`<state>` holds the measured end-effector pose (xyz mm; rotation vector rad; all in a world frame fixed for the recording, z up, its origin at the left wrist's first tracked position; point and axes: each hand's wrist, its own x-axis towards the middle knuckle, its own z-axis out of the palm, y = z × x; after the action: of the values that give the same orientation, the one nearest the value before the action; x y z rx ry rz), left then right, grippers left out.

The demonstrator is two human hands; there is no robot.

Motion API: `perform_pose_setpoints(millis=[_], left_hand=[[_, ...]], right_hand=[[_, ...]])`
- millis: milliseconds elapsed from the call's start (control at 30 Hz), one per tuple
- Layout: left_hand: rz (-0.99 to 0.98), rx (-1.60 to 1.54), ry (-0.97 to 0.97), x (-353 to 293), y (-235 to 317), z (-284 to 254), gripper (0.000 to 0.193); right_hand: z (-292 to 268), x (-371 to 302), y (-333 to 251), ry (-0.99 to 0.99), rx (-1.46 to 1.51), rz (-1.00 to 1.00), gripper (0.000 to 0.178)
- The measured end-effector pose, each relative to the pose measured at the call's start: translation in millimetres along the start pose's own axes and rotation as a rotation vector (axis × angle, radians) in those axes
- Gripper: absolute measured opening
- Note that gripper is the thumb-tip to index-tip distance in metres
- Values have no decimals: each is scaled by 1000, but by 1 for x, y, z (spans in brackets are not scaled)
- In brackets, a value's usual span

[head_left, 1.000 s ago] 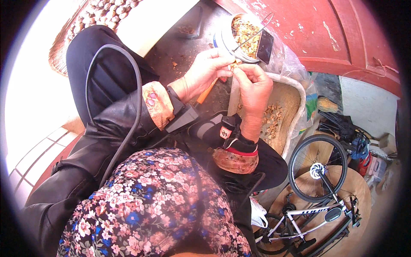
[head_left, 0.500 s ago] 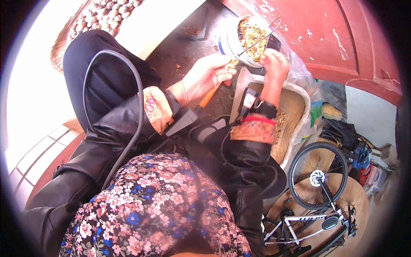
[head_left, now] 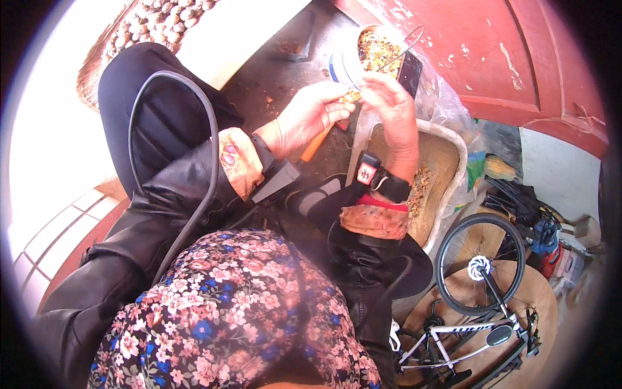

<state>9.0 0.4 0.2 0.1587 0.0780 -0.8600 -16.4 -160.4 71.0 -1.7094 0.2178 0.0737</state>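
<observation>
My left hand (head_left: 311, 115) pinches a cracked, pale yellow-brown walnut piece (head_left: 350, 97) between thumb and fingers. My right hand (head_left: 390, 107) is bent in from the right, its fingertips meeting the same piece; part of their grip is hidden. Just beyond both hands, a white bucket (head_left: 345, 65) with a blue band and wire handle holds a heap of walnut kernels (head_left: 379, 50). Below my left fingers an orange-handled tool (head_left: 316, 144) points down toward my lap; its head is mostly hidden.
Whole walnuts (head_left: 170, 23) fill a woven basket at the upper left. Under my right forearm lies a pale-rimmed tray (head_left: 459, 152) with shell bits. A dark phone-like slab (head_left: 410, 72) stands beside the bucket. A red door (head_left: 473, 52) borders the far right; a bicycle (head_left: 479, 269) is at lower right.
My right hand has come left and slightly down from beside the bucket's rim to the walnut piece. My left hand has stayed almost in place, keeping its hold.
</observation>
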Motion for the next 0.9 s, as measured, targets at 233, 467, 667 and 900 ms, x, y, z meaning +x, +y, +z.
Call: perform_pose_setpoints(millis=[233, 467, 667, 900], left_hand=[[42, 130, 52, -1, -4, 13, 20], [77, 47, -21, 0, -4, 13, 25], [111, 30, 35, -1, -5, 21, 26], [119, 21, 78, -4, -2, 21, 25]], right_hand=[[24, -18, -7, 24, 108, -36, 18], [52, -24, 8, 322, 143, -268, 12], [71, -30, 7, 499, -481, -411, 16], [89, -31, 12, 602, -671, -551, 15]])
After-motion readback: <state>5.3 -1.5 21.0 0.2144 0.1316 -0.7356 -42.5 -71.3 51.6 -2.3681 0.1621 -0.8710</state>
